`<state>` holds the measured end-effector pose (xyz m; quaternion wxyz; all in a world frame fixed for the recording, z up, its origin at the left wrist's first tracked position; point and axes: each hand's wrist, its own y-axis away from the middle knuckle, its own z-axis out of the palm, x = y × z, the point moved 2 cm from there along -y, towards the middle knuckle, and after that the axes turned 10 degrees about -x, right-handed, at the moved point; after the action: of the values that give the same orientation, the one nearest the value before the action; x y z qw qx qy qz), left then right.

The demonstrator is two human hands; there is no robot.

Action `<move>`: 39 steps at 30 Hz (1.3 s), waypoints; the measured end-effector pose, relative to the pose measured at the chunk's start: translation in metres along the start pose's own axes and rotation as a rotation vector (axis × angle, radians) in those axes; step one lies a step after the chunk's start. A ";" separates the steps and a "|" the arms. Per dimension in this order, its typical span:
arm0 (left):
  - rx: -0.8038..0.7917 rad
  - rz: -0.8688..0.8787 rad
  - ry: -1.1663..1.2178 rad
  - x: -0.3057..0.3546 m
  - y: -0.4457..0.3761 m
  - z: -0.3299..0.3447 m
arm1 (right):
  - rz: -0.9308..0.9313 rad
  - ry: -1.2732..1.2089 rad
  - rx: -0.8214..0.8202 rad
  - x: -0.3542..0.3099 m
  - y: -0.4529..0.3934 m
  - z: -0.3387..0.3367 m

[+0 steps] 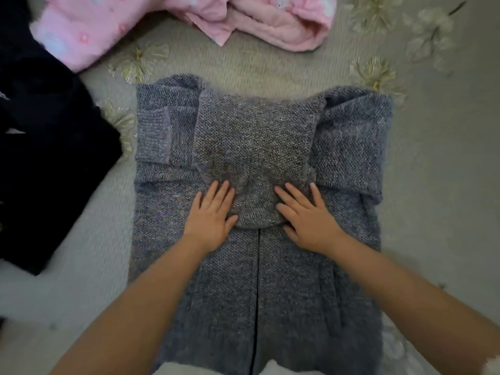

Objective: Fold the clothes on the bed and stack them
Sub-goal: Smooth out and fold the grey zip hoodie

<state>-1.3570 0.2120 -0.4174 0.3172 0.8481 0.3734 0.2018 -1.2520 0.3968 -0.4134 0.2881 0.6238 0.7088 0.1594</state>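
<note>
Grey cardigan [270, 147], left hand [211, 217], right hand [305, 215] pressing (flat)

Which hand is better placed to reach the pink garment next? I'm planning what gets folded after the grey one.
Probably the left hand. Both hands press flat on the grey knit garment, but most of the pink garment lies up and left, nearer it than the right hand.

Coarse grey knit cardigan [257, 147]; fluffy pink fleece garment [189, 20].

Bare bedspread [433, 185] lies right; dark garment [48, 158] left, pink garment [189, 20] beyond.
</note>
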 end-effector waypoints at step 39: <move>0.227 -0.020 -0.006 0.038 0.196 0.254 | 0.123 0.170 0.395 -0.143 0.211 0.189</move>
<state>-1.0863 0.0403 -0.4609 0.2223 0.8754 0.4013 0.1525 -0.9621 0.2677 -0.4083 0.0893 0.6945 0.7086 0.0870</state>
